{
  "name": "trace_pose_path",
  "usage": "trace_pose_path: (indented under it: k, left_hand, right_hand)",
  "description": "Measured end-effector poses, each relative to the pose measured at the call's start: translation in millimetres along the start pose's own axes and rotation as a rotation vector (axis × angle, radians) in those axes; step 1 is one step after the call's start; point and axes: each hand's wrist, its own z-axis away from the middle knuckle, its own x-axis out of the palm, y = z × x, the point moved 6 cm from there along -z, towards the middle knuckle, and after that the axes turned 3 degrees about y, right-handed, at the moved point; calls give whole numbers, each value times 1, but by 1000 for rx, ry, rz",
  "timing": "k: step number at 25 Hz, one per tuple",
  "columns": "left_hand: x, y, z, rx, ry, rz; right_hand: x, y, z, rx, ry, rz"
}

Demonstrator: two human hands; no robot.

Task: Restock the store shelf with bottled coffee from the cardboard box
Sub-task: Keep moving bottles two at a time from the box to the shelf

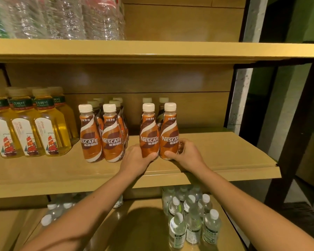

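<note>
On the middle shelf (225, 160) stand brown coffee bottles with white caps. My left hand (136, 158) grips the base of one upright coffee bottle (149, 131). My right hand (185, 153) grips the base of a second coffee bottle (169, 131) right beside it. Both bottles rest on the shelf board, with two more coffee bottles (155, 101) behind them. A separate group of coffee bottles (101, 131) stands to the left with a gap between. The cardboard box is out of view.
Yellow tea bottles (29, 124) fill the shelf's left end. Large clear water bottles (62, 17) sit on the upper shelf (188, 49). Small water bottles (192, 214) stand on the lower shelf. Bare shelf board lies right of my hands.
</note>
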Motion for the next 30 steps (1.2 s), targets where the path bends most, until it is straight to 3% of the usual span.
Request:
trace_pose_path:
  k: [11, 25, 30]
  left_hand:
    - [25, -33, -54, -93, -76, -85]
    - [27, -31, -64, -199, -82, -38]
    - [1, -5, -23, -155, -80, -37]
  right_hand:
    - [25, 0, -35, 47, 96, 364]
    - [22, 1, -38, 95, 111, 374]
    - [-9, -24, -12, -29, 30, 316]
